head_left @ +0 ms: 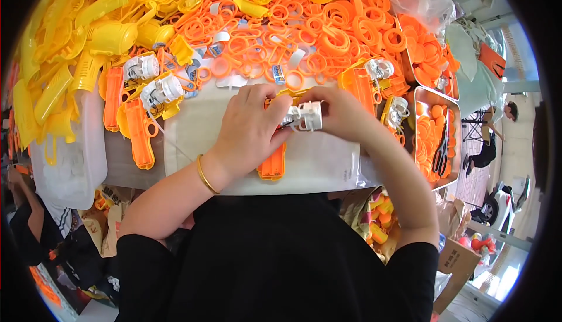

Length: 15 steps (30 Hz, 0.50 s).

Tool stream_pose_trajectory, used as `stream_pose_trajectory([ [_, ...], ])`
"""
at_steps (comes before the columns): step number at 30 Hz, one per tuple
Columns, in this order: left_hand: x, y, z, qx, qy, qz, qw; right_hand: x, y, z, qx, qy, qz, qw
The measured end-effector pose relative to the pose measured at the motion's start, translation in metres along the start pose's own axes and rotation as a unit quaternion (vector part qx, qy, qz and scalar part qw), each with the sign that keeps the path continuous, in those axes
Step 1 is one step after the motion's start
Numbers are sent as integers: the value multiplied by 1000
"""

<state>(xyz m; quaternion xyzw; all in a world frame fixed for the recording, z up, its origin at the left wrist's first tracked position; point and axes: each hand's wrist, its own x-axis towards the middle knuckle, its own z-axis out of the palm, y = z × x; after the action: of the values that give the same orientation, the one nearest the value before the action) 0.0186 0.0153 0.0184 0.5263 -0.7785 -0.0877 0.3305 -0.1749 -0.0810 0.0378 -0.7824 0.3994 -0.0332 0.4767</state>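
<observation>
Rings (257, 47): crowding the far side of the mat (328, 167); I'm judging a knock could be spilling them inward.
Toy (273, 164): hanging above the mat, orange grip showing; a loosening hold could be dropping it.
White part (307, 116): protruding between the hands; uneven pressing could be skewing it.
Left hand (249, 126): gripping the toy, wrist angling inward.
Right hand (345, 114): curling behind the white part; hidden fingertips are keeping me from telling its grip.

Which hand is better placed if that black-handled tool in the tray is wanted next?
The right hand, probably: it is nearer the black-handled tool, which lies in the tray at the right. The left hand is farther away. Both hands are at the white mechanism, so neither looks free.
</observation>
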Motion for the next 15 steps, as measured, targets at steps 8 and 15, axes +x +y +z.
stream_pose_trajectory([
  [8, -6, 7, -3, -53, 36, -33, 997, -38, -18, 29, -138, 145, -201, 959],
  [15, -17, 3, 6, -116, 45, -93, 988, -21, -39, 14, -227, 45, -139, 963],
])
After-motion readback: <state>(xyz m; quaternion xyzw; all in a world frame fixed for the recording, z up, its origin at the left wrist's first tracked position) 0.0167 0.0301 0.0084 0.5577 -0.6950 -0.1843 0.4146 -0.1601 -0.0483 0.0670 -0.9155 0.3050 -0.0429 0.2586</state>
